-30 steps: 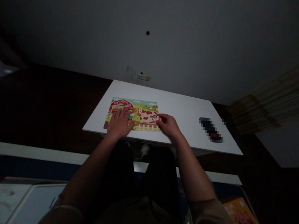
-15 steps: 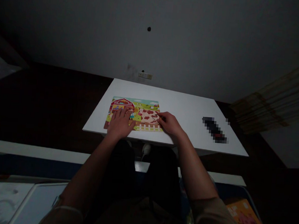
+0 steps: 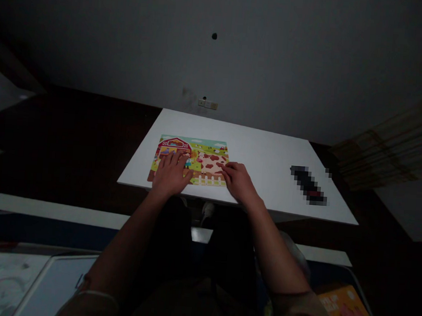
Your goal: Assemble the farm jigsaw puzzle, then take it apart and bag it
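A colourful farm puzzle [image 3: 211, 159], with a red barn, a spotted cow and a white fence, lies flat near the front edge of the white table. My left hand [image 3: 170, 174] rests flat on its lower left part, fingers spread, covering some of the barn and the figures beside it. At the right edge is my right hand [image 3: 240, 181], fingers bent and close together, with the tips touching the puzzle at the cow's rear. That hand hides the lower right corner, and I cannot see a separate loose piece in it.
A dark pixelated object [image 3: 308, 185] lies on the right of the white table [image 3: 262, 147]. Behind me on the bench are an orange box [image 3: 350, 310] at the right and a white board [image 3: 57, 282] at the left. A wall socket [image 3: 207, 104] is beyond the table.
The dark gaps around the cow's rear have closed, and the cow's picture looks continuous. My right fingers have settled lower at the edge; my left hand stays put. The view has shifted slightly.
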A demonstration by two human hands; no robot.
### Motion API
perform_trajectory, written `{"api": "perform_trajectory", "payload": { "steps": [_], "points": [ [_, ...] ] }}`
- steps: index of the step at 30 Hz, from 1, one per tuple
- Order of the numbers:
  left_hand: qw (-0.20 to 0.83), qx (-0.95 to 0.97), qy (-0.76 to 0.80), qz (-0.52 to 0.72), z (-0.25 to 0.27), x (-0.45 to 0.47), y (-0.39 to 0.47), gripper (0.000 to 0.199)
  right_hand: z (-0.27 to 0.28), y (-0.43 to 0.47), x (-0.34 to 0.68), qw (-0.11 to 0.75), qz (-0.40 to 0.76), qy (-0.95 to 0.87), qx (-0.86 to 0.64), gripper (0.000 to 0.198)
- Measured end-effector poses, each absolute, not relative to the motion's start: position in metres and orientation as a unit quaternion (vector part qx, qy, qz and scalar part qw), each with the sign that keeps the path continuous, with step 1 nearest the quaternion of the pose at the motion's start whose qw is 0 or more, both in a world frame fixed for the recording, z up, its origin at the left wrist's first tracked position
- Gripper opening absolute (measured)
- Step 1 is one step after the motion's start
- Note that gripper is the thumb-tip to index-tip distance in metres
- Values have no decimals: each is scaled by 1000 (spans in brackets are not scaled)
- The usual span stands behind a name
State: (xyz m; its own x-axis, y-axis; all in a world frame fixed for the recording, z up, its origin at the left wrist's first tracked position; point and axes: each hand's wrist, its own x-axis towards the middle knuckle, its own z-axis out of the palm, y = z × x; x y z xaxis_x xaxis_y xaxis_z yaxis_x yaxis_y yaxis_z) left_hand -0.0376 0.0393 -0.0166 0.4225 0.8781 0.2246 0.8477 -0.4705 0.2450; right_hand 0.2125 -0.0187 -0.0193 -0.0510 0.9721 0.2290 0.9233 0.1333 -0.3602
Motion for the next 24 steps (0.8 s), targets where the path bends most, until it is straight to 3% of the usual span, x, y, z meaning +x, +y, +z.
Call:
{"api": "perform_trajectory", "payload": {
  "steps": [8, 12, 24],
  "points": [
    [36, 854, 501, 132, -24, -37, 44, 60, -12, -40, 183, 174, 8, -739, -651, 56],
    [42, 857, 500, 117, -26, -36, 46, 63, -22, -30, 176, 147, 36, -747, -647, 66],
    [32, 862, 501, 67, -23, -25, 50, 70, -10, -34, 178, 145, 46, -724, -673, 65]
  ]
}}
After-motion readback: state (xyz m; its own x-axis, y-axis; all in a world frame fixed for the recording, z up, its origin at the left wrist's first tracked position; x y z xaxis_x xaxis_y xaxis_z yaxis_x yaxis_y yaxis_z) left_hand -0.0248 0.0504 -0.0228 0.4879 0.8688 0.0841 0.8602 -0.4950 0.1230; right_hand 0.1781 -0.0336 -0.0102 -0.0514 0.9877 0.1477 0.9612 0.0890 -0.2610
